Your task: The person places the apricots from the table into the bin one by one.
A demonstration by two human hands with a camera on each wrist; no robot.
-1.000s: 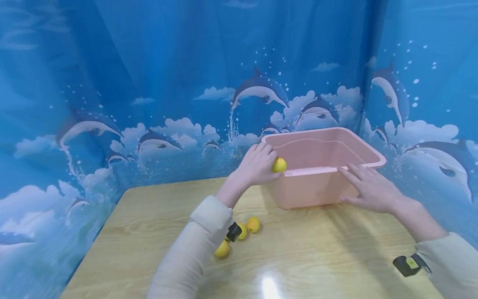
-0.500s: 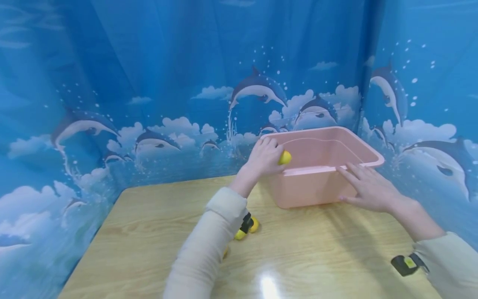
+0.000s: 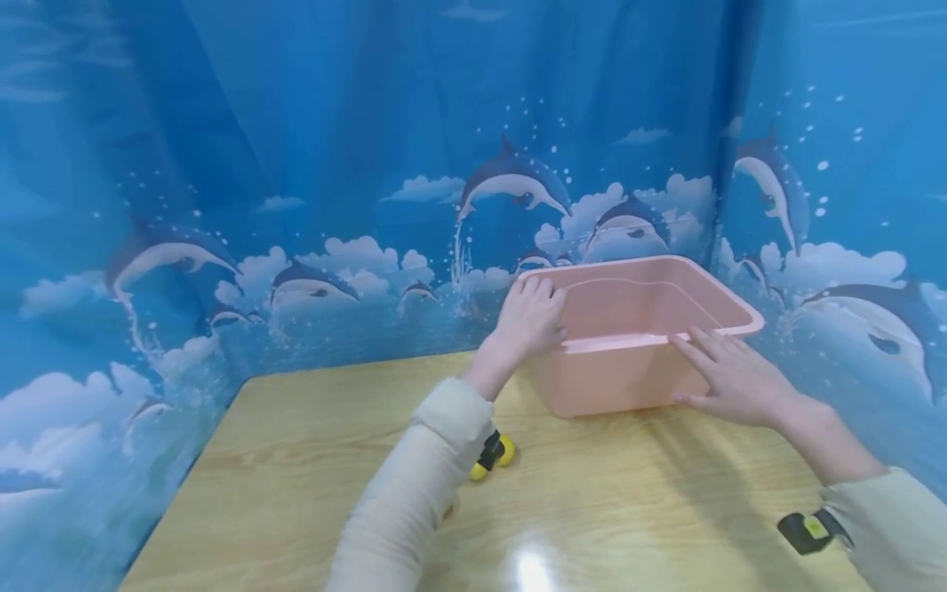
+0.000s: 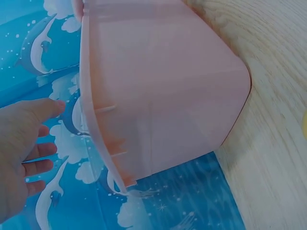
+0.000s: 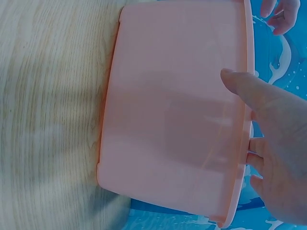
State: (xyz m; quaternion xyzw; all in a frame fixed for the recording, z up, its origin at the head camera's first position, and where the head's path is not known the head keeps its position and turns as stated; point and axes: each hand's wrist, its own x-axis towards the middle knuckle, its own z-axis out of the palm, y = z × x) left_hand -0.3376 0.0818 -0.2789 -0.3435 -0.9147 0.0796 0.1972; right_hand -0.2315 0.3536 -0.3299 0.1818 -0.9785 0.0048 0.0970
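Note:
My left hand [image 3: 529,316] is over the near left corner of a pink plastic bin [image 3: 621,374], its fingers at the rim. In the left wrist view the fingers of that hand [image 4: 21,153] are loosely spread, with no fruit showing in them. My right hand [image 3: 740,374] rests on the near rim with its fingers straight; the thumb [image 5: 232,79] lies against the outer wall. Small round yellow fruits [image 3: 506,450] sit on the table, partly covered by my left sleeve and wrist camera. The bin's floor is hidden behind its near wall.
The light wooden table [image 3: 311,444] ends at a blue dolphin-print curtain [image 3: 355,181] behind and at the sides. My left wrist camera [image 3: 491,450] hangs over the fruits. A second one [image 3: 805,530] is strapped to the right wrist.
My left hand moved slightly right over the bin's corner. The yellow fruit it held earlier is out of sight now, and the hand has let go. The right hand stayed on the rim.

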